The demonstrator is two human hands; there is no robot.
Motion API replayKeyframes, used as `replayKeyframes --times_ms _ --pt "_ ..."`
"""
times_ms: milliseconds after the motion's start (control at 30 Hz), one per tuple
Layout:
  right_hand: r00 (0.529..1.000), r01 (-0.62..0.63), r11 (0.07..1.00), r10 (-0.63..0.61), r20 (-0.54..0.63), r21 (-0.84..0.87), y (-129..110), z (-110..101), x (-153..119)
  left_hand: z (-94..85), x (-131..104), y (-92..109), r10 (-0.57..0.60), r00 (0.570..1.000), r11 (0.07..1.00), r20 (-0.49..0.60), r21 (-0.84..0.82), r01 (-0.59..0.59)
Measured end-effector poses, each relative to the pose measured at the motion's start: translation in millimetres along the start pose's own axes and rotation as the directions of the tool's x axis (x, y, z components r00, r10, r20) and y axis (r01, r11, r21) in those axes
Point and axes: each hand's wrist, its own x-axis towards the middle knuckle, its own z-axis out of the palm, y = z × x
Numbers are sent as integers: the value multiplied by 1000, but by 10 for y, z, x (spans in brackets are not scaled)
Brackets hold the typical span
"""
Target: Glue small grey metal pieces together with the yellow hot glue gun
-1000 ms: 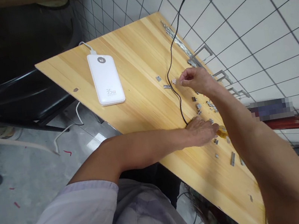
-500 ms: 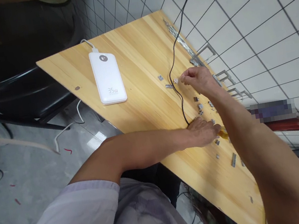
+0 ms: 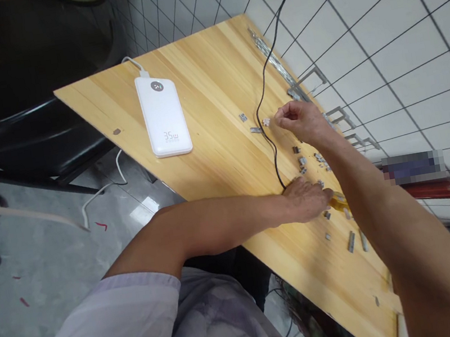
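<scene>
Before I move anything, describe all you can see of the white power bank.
The white power bank is a slim, plastic-looking slab with rounded corners, a dark round display at one end and "35W" near the other. It lies flat, face up, on the wooden tabletop. A white plug sits in the display end; nothing else appears to touch it.

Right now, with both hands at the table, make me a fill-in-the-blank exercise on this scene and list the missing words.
1. The object at the fingertips of the left hand is coloured ____.
2. The cable passing close to the right hand is coloured ____.
3. The large marking on the white power bank reads ____.
4. The wall beside the wooden table is covered in white ____.

Missing words: yellow; black; 35W; tiles.
</scene>
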Motion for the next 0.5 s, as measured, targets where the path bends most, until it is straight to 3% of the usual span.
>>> replayKeyframes --times_ms 333,500 --pt "998 -23 1000 23 -65 8 28 111 80 -66 -24 22 4 996 998 85 55 -9" --pt "999 1 1000 -1 -47 -5 52 181 115 -33 -4 17 -4 999 1000 42 18 3"
